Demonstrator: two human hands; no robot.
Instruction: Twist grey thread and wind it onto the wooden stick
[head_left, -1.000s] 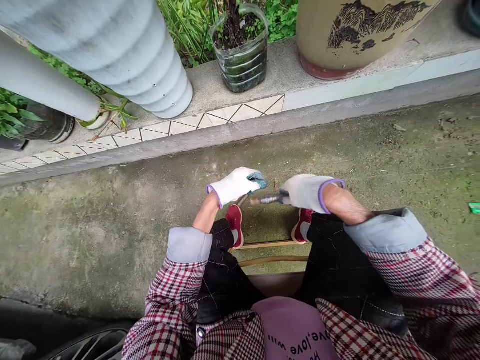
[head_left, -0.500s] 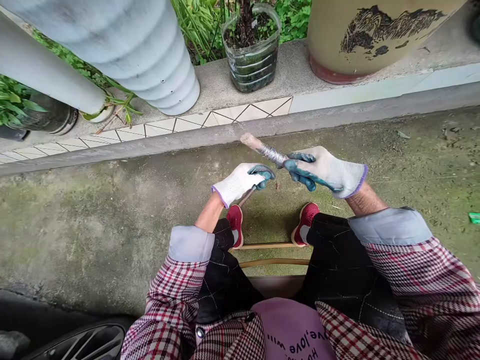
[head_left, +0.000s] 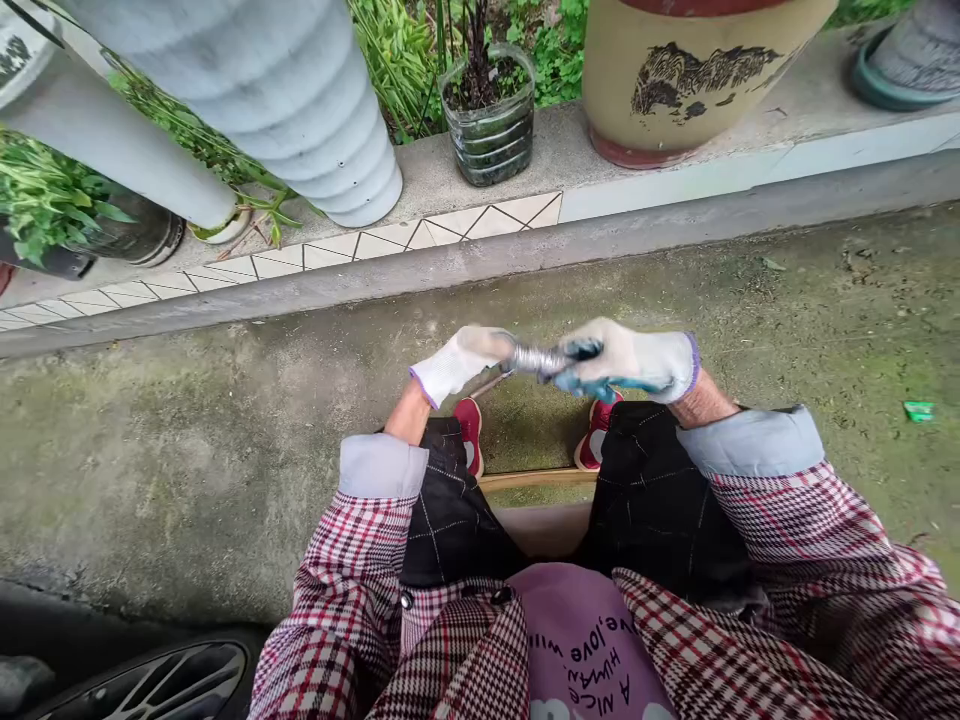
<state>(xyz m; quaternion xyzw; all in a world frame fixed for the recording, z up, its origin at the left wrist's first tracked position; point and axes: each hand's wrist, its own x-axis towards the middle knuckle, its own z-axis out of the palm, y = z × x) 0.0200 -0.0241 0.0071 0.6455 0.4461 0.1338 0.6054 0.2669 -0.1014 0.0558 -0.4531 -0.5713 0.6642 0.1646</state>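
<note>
Both my hands wear white knit gloves with blue-green coated palms and meet above my red shoes. A wire-wrapped wooden stick [head_left: 537, 360] lies level between them, its silvery coils blurred by motion. My right hand [head_left: 619, 362] is closed around its right part. My left hand [head_left: 469, 358] is curled at the stick's left end and covers the bare wooden tip. From under that hand a thin brownish rod [head_left: 489, 384] slants down to the left; its other end is hidden in the glove. Whether the left fingers also grip the stick is unclear.
Along the low ledge [head_left: 420, 170] stand a ribbed white planter [head_left: 300, 100], a cut plastic pot [head_left: 491, 140] and a tan pot [head_left: 675, 90]. A wooden bar [head_left: 536, 480] runs near my feet. A car wheel [head_left: 172, 685] is at lower left, green litter [head_left: 919, 411] at right.
The stick has swung from slanting up-left to nearly level, and its bare end has gone behind my left hand. My hands have come together. The view has shifted slightly.
</note>
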